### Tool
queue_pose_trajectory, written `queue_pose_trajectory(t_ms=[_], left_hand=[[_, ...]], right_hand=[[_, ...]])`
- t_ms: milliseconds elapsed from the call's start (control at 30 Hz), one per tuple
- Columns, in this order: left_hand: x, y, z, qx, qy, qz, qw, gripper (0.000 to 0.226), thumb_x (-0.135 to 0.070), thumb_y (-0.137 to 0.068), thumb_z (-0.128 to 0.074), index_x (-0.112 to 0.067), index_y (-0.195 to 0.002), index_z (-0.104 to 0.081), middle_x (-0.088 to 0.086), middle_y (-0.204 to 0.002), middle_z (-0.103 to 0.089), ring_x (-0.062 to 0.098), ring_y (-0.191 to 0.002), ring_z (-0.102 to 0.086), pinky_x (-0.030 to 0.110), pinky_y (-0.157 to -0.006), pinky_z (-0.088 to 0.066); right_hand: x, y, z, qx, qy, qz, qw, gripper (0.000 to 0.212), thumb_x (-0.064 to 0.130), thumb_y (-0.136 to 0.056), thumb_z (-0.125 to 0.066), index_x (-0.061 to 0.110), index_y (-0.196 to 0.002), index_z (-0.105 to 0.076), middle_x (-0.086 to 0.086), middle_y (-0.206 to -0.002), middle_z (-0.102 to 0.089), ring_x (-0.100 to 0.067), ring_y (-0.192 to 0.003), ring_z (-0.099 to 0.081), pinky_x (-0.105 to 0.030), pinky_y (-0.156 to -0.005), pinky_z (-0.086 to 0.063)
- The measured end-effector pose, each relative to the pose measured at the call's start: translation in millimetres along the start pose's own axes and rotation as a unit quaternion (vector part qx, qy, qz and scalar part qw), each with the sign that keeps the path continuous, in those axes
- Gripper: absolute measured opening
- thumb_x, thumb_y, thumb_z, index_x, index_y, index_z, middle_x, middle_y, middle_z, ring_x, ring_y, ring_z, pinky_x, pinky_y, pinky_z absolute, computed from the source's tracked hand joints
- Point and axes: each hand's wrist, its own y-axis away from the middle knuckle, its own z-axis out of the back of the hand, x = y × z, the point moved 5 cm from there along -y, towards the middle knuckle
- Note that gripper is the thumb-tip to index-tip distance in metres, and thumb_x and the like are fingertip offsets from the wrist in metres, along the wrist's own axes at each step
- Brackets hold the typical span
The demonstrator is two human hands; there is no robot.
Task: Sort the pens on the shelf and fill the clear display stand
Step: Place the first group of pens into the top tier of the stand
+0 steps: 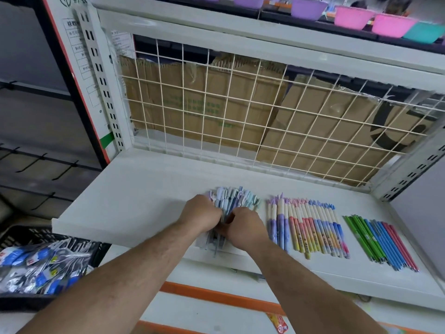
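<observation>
Left hand: knuckles up, fingers curled down into the left side of the pale pen bundle, gripping it
Right hand: close beside the left, fingers curled round the bundle's right side — the two hands nearly meet over its middle
Pale pen bundle: lies on the white shelf, caps fanning out beyond the knuckles toward the back, tips poking out under the wrists at the front edge
Pastel pens: a flat row just right of the right hand, apart from it
Slim pens: green, blue and pink, side by side, further right
Wire grid: the shelf's back, cardboard behind it
Black crate: lower left, below the shelf — holds blue-and-white packets
</observation>
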Motion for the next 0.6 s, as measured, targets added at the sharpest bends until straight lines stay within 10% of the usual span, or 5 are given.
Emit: queue_pose_trajectory(t_ms=[200, 433, 600], left_hand=[[18.6, -5.4, 6.5, 0.017, 0.033, 0.006, 0.999, 0.032, -0.010, -0.079, -0.055, -0.015, -0.054, -0.036, 0.000, -0.053, -0.036, 0.017, -0.051, -0.034, 0.026, -0.046, -0.022], [17.0, -8.0, 11.9, 0.008, 0.162, -0.023, 0.986, 0.024, -0.014, -0.076, -0.063, -0.017, -0.061, -0.044, -0.003, -0.054, -0.045, 0.016, -0.051, -0.044, 0.022, -0.051, -0.032], [-6.4, -4.6, -2.4, 0.061, 0.199, -0.070, 0.976, 0.018, -0.022, -0.076, -0.070, -0.017, -0.066, -0.056, 0.000, -0.057, -0.052, 0.017, -0.055, -0.051, 0.027, -0.057, -0.040]], right_hand=[[12.7, -3.0, -12.2, -0.001, 0.091, -0.039, 0.995, 0.019, 0.030, -0.083, -0.070, 0.016, -0.083, -0.057, -0.005, -0.085, -0.066, -0.025, -0.078, -0.067, -0.026, -0.058, -0.044], [9.5, 13.5, 16.5, -0.068, -0.162, -0.109, 0.978, 0.024, 0.014, -0.085, -0.061, 0.009, -0.062, -0.057, -0.004, -0.050, -0.056, -0.020, -0.046, -0.051, -0.022, -0.047, -0.039], [-5.4, 41.0, 39.1, -0.090, -0.283, -0.109, 0.949, 0.017, 0.013, -0.096, -0.062, -0.001, -0.088, -0.064, -0.016, -0.068, -0.065, -0.016, -0.043, -0.049, -0.022, -0.039, -0.034]])
